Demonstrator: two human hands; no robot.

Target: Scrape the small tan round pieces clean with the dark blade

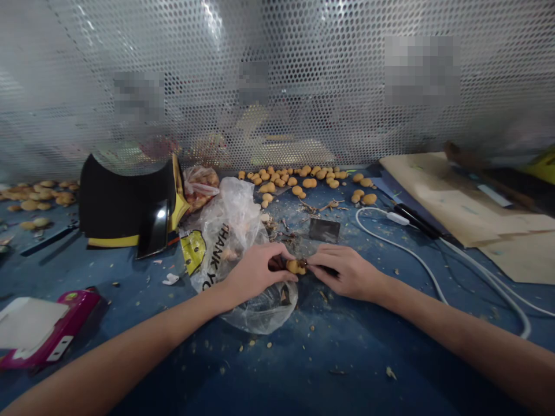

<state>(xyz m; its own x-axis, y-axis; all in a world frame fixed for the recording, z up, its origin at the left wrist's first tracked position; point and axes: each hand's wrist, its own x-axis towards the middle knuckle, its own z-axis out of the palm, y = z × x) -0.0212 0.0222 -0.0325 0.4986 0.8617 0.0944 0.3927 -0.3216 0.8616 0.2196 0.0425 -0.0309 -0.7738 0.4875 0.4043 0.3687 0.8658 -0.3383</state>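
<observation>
My left hand [265, 267] pinches a small tan, two-lobed gourd [296, 266] between thumb and fingers. The fingertips of my right hand [344, 270] are closed at the gourd's right end, where a small dark bit shows; whether it is a separate piece I cannot make out. Beneath my left hand lies a clear plastic bag [260, 315] with "THANK YO" printed on it. Just beyond the hands are a dark flat rectangular piece [324, 229] and scattered dry stems [332, 205].
Several more gourds [310, 183] line the perforated metal screen [299, 86]. A black curved panel [125, 199] and a phone [152, 230] stand left, near a magenta device [65, 326]. White cables [416, 254] and brown paper [468, 202] lie right.
</observation>
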